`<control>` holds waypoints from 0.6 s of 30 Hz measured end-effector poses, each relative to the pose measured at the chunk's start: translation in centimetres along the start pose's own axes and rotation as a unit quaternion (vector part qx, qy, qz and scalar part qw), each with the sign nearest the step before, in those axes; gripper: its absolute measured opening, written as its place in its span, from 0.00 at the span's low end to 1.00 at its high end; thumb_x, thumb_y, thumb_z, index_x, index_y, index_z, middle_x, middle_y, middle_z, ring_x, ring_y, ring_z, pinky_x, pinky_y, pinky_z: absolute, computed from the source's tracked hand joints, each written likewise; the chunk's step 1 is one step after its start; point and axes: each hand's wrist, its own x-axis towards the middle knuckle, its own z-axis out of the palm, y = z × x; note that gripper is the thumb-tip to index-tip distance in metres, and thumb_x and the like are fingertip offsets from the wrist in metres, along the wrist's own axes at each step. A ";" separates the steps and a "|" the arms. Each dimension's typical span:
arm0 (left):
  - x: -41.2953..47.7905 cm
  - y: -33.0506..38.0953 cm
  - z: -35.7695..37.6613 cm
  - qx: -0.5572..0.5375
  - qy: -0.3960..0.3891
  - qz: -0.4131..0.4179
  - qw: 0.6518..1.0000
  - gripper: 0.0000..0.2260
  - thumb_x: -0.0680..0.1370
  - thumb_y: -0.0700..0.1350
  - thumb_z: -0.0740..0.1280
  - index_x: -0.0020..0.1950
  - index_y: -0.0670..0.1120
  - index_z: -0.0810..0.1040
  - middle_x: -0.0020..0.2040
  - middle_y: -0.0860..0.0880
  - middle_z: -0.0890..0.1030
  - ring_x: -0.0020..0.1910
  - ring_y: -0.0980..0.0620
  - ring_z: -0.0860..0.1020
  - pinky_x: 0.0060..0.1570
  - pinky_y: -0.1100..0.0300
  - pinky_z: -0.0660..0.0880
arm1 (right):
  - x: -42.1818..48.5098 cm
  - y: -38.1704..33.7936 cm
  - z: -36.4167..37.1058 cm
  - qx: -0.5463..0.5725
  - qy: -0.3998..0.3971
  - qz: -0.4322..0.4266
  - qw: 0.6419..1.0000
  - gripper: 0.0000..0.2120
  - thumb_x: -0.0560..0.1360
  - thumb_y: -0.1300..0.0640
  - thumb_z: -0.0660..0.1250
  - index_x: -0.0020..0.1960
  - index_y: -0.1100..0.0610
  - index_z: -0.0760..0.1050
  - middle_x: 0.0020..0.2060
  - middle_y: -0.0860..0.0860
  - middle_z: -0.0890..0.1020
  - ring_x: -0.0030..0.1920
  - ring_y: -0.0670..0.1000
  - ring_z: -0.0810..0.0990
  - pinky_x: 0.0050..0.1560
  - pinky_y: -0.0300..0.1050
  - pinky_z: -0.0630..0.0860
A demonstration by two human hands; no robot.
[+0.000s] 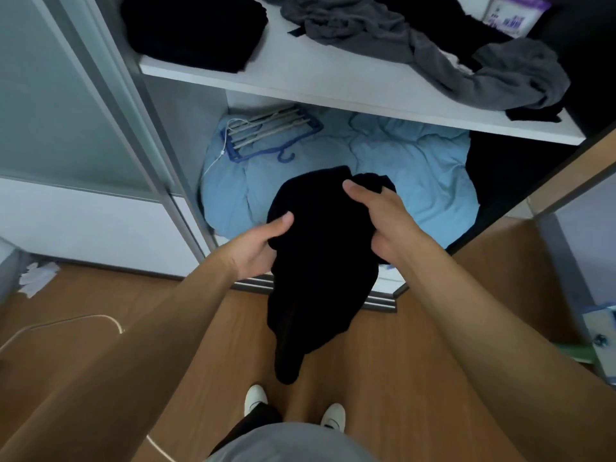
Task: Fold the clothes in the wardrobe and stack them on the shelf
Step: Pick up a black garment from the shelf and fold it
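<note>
Garment (320, 261), black: you grip it with your left hand (260, 245) and right hand (383, 221), hanging bunched over the floor (433, 328), before the wardrobe, below the shelf (300, 78).

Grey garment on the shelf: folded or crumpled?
Crumpled. The grey garment sprawls in loose wrinkles across the shelf, unfolded.
</note>
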 end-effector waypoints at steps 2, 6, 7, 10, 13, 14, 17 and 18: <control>0.6 -0.9 1.0 0.042 0.071 0.031 0.996 0.29 0.69 0.50 0.79 0.68 0.46 0.78 0.60 0.48 0.84 0.60 0.51 0.82 0.53 0.61 0.80 | -0.1 -0.4 -0.7 -0.002 0.017 0.020 1.000 0.11 0.76 0.58 0.72 0.56 0.62 0.80 0.44 0.57 0.87 0.44 0.55 0.87 0.41 0.46 0.83; 1.7 -0.1 2.2 -0.017 0.125 0.080 0.989 0.13 0.75 0.47 0.72 0.58 0.46 0.85 0.56 0.45 0.86 0.54 0.48 0.85 0.48 0.59 0.81 | -0.3 -1.1 -4.3 0.117 0.000 0.044 0.992 0.13 0.76 0.51 0.71 0.54 0.59 0.81 0.48 0.55 0.85 0.47 0.55 0.85 0.50 0.49 0.82; 1.9 0.4 2.5 -0.023 0.124 0.071 0.989 0.12 0.75 0.48 0.73 0.57 0.46 0.86 0.55 0.45 0.86 0.52 0.48 0.85 0.47 0.58 0.81 | -0.3 -0.8 -5.4 0.159 -0.026 0.026 0.987 0.18 0.76 0.46 0.70 0.57 0.59 0.81 0.51 0.55 0.84 0.52 0.55 0.84 0.56 0.49 0.80; 2.5 1.5 3.8 -0.028 0.122 0.036 0.991 0.13 0.76 0.52 0.72 0.56 0.46 0.87 0.52 0.47 0.86 0.49 0.49 0.85 0.47 0.58 0.81 | -1.4 1.8 -6.4 0.130 -0.080 0.035 0.988 0.28 0.73 0.39 0.70 0.65 0.56 0.80 0.61 0.56 0.83 0.62 0.55 0.81 0.60 0.49 0.78; 3.0 2.2 5.1 -0.028 0.151 0.011 0.988 0.12 0.77 0.52 0.71 0.51 0.46 0.88 0.52 0.45 0.86 0.49 0.48 0.86 0.44 0.58 0.82 | -1.8 4.1 -5.7 0.048 -0.072 0.043 0.995 0.27 0.71 0.47 0.76 0.67 0.56 0.78 0.60 0.56 0.83 0.62 0.55 0.82 0.55 0.45 0.80; 3.0 2.4 5.1 -0.018 0.157 0.007 0.987 0.11 0.77 0.52 0.71 0.48 0.46 0.89 0.50 0.46 0.87 0.47 0.49 0.86 0.42 0.59 0.82 | -1.6 4.4 -5.7 0.044 -0.049 0.022 0.998 0.24 0.72 0.51 0.76 0.66 0.57 0.78 0.59 0.56 0.84 0.60 0.55 0.83 0.54 0.45 0.81; 2.2 3.0 4.2 0.014 0.147 0.004 0.989 0.08 0.77 0.48 0.70 0.46 0.47 0.88 0.45 0.48 0.86 0.42 0.51 0.85 0.40 0.61 0.81 | -1.6 3.9 -6.4 0.040 0.010 -0.005 0.999 0.14 0.75 0.58 0.73 0.60 0.58 0.81 0.54 0.56 0.86 0.54 0.55 0.85 0.48 0.45 0.82; 1.8 3.1 3.6 0.011 0.121 0.003 0.993 0.08 0.77 0.46 0.69 0.49 0.46 0.87 0.45 0.48 0.86 0.42 0.51 0.85 0.41 0.61 0.81 | -1.6 3.5 -6.7 0.043 0.017 0.004 0.999 0.12 0.76 0.58 0.72 0.59 0.58 0.82 0.52 0.57 0.86 0.52 0.55 0.86 0.47 0.45 0.82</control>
